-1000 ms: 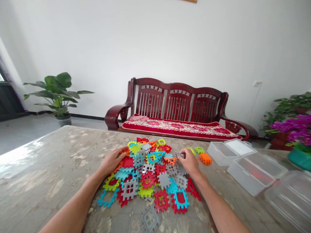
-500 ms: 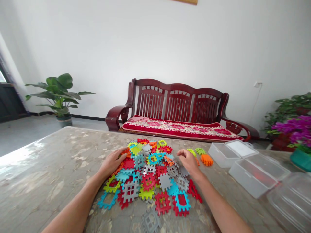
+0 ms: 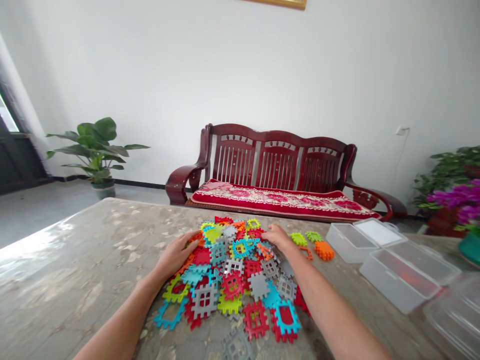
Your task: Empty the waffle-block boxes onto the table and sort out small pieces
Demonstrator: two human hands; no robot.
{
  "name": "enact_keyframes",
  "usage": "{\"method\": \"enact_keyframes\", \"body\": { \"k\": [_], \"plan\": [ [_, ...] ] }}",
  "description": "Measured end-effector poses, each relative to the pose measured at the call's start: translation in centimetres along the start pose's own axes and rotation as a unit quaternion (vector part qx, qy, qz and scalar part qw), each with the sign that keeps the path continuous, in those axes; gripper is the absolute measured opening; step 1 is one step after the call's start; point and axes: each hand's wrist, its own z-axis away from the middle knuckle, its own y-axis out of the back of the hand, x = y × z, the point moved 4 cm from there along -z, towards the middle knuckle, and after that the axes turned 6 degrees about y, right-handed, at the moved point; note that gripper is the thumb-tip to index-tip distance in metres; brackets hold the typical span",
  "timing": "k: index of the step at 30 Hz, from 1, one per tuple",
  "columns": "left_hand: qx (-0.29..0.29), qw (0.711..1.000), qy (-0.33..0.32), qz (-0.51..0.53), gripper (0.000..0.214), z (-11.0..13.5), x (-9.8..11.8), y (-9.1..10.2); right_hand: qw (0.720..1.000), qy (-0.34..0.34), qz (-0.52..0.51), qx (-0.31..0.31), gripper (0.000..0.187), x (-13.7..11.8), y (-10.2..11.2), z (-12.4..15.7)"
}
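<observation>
A heap of interlocking plastic tiles [image 3: 233, 285] in red, grey, blue, lime and orange lies spread in front of me. My left hand [image 3: 179, 254] rests along the heap's left side, open, with its fingers stretched over orange and red tiles. At the back right of the heap is my right hand [image 3: 278, 237], its fingers loosely bent and apart. Their tips reach the edge of a red tile [image 3: 255, 233], and I see nothing held in them. A blue frame-shaped tile [image 3: 287, 317] and a red window-shaped tile [image 3: 255, 320] lie at the near edge.
Right of my right hand lie an orange stack of tiles [image 3: 324, 251] and lime tiles [image 3: 299, 239]. Farther right stand clear plastic boxes [image 3: 399, 280] with lids. A wooden bench [image 3: 275, 165] is behind the patterned table [image 3: 93, 270]; purple flowers [image 3: 459, 200] stand at the right.
My right hand has moved left, from beside the heap to its back right edge. My left hand stays at the left side. The view has shifted slightly.
</observation>
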Motion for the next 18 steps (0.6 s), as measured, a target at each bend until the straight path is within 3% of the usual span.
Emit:
{"method": "enact_keyframes", "body": {
  "k": [5,11,15,18],
  "plan": [
    [-0.01,1.0,0.009,-0.002,0.058,0.1,0.3,0.1,0.999,0.009,-0.016,0.026,0.027,-0.8,0.2,1.2],
    [-0.009,1.0,0.007,0.002,0.058,0.2,0.3,0.1,0.994,0.074,-0.006,0.081,0.022,-1.7,3.4,3.8],
    [-0.008,1.0,0.001,0.012,0.058,0.1,0.1,0.0,0.989,0.143,-0.022,0.029,0.031,-1.3,4.7,5.9],
    [-0.006,1.0,0.0,0.018,0.059,0.0,-0.1,-0.1,0.991,0.116,-0.066,0.015,0.037,-0.2,5.4,6.7]
  ]
}}
